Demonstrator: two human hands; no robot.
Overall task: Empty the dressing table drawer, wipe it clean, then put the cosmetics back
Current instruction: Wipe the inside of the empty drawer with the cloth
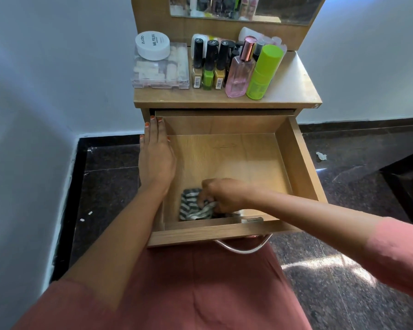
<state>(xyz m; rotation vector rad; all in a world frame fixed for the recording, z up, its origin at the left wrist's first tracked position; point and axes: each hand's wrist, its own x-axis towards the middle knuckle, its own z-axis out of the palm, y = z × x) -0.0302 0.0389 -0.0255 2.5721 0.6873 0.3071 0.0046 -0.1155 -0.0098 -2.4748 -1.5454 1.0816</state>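
Note:
The wooden drawer (298, 160) is pulled out and holds only a grey-and-white striped cloth (193, 209) in its near left corner. My right hand (221, 194) is shut on that cloth, pressing it on the drawer floor. My left hand (156, 152) lies flat along the drawer's left wall, fingers stretched toward the back. On the tabletop (293, 84) stand the cosmetics: a white round tub (152, 45) on a clear box (160, 67), three nail polish bottles (209, 65), a pink perfume bottle (240, 72) and a green bottle (264, 72).
A mirror (246, 8) rises behind the cosmetics. The metal drawer handle (243, 246) hangs over my pink-clad lap. White walls flank the table. Dark speckled floor lies on both sides, with a scrap of white paper (321, 156) at the right.

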